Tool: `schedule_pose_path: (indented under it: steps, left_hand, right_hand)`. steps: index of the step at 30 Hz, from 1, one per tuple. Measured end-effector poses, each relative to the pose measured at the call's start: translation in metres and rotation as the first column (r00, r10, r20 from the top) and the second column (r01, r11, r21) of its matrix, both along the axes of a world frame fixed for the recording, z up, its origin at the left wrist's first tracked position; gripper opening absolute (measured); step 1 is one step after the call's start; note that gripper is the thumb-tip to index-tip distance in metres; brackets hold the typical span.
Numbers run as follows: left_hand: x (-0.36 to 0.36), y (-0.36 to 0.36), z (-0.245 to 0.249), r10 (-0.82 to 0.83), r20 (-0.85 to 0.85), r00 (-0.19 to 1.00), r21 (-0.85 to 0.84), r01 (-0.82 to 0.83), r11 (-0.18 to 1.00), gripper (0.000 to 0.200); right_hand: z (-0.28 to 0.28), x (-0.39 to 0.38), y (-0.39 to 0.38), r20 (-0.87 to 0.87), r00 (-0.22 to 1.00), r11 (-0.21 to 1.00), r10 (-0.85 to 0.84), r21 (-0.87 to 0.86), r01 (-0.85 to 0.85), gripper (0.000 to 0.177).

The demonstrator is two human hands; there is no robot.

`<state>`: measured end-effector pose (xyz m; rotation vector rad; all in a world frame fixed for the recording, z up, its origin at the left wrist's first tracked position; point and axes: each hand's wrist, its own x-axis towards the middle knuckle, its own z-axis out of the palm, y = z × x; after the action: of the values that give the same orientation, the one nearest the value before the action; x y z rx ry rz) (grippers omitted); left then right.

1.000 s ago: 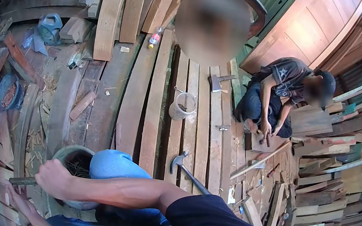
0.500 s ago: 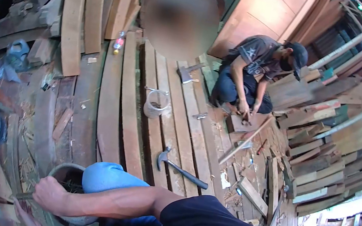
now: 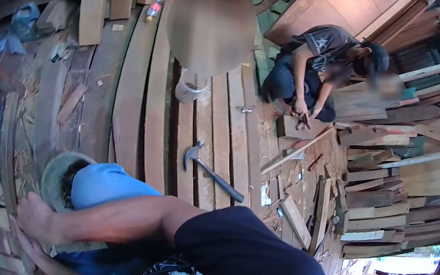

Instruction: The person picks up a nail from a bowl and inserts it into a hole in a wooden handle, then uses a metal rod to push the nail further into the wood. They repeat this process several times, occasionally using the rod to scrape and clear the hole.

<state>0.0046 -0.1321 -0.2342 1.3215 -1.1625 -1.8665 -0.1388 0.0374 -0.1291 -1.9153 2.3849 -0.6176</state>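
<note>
Here, the bucket (image 3: 55,178) is seen at the lower left of the frame, its rim partly covered by a blue knee (image 3: 105,185). The right hand (image 3: 36,217) is set just below the rim, touching or almost touching it, with the fingers curled together into a fist; whether anything is gripped cannot be told. The left hand (image 3: 35,252) is only glimpsed beneath it at the bottom-left edge, and its state cannot be told. A hammer (image 3: 212,173) is laid on the planks (image 3: 132,98) in the middle of the frame, well apart from both hands. Further up, a white pail (image 3: 187,89) is stood on the boards. At the upper right, a crouched co-worker (image 3: 319,61) is bent over a board (image 3: 301,129).
</note>
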Motion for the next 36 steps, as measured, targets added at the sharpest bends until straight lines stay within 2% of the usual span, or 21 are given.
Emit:
schedule_pose_path:
  steps: [1,3,4,7,9,13,17,19,20,22,23,25,28,31,36]
  left_hand:
    - [0.008,0.000,0.001,0.005,-0.015,1.000,0.016,-0.005,1.000,0.049]
    - [0.024,-0.004,0.003,0.022,-0.046,0.999,0.033,-0.020,0.999,0.048]
    - [0.032,-0.007,0.003,0.028,-0.058,0.998,0.045,-0.026,0.999,0.048]
    - [0.055,-0.022,-0.009,0.051,-0.078,0.996,0.037,-0.048,0.998,0.047]
    - [0.076,-0.036,-0.024,0.088,-0.104,0.991,-0.051,-0.094,0.994,0.039]
    - [0.093,-0.050,-0.035,0.165,-0.183,0.969,0.019,-0.164,0.986,0.040]
    - [0.097,-0.048,-0.035,0.114,-0.245,0.963,0.006,-0.116,0.993,0.044]
    - [0.081,-0.030,-0.016,0.017,-0.284,0.959,-0.017,-0.023,1.000,0.047]
    - [0.075,-0.025,-0.012,0.021,-0.283,0.959,-0.006,-0.023,1.000,0.047]
    - [0.068,-0.015,-0.005,0.008,-0.187,0.982,-0.061,-0.019,0.998,0.047]
    - [0.063,-0.010,-0.002,0.018,-0.194,0.981,-0.056,-0.030,0.998,0.047]
    - [0.056,-0.004,0.001,0.079,-0.077,0.994,-0.181,-0.092,0.979,0.045]
    - [0.053,-0.004,0.000,0.120,0.028,0.992,-0.269,-0.108,0.957,0.043]
    - [0.045,0.006,0.011,0.149,0.109,0.983,-0.307,-0.109,0.945,0.042]
    - [0.043,0.007,0.009,0.163,0.163,0.973,-0.349,-0.098,0.932,0.043]
  right_hand:
    - [0.001,0.006,-0.005,0.011,1.000,1.000,0.013,-0.011,-0.013,0.015]
    - [0.000,0.013,-0.018,0.027,0.996,0.990,0.088,0.112,-0.091,0.014]
    - [0.012,0.009,-0.020,0.150,0.980,0.959,0.129,0.233,-0.162,0.024]
    - [0.000,0.018,-0.026,0.046,0.988,0.973,0.145,0.172,-0.151,0.023]
    - [0.000,0.018,-0.033,0.073,0.986,0.969,0.147,0.188,-0.158,0.022]
    - [0.003,0.005,-0.032,0.076,0.984,0.959,0.162,0.221,-0.175,0.020]
    - [-0.013,-0.018,-0.039,0.120,0.984,0.970,0.129,0.190,-0.151,0.017]
    - [-0.023,-0.031,-0.038,0.006,0.994,0.984,0.113,0.134,-0.113,0.014]
    - [-0.024,-0.037,-0.037,0.008,0.993,0.983,0.114,0.145,-0.113,0.014]
    - [-0.024,-0.045,-0.033,0.035,0.994,0.994,0.099,0.043,-0.100,0.014]
    - [-0.024,-0.047,-0.034,0.028,0.994,0.993,0.108,0.048,-0.110,0.014]
    - [-0.025,-0.050,-0.035,0.055,0.992,0.992,0.117,0.031,-0.119,0.014]
    - [-0.030,-0.052,-0.038,0.039,0.992,0.993,0.117,0.017,-0.118,0.014]
    - [-0.036,-0.053,-0.042,0.040,0.992,0.992,0.121,-0.028,-0.120,0.014]
    - [-0.036,-0.051,-0.041,0.042,0.986,0.987,0.159,0.008,-0.159,0.013]
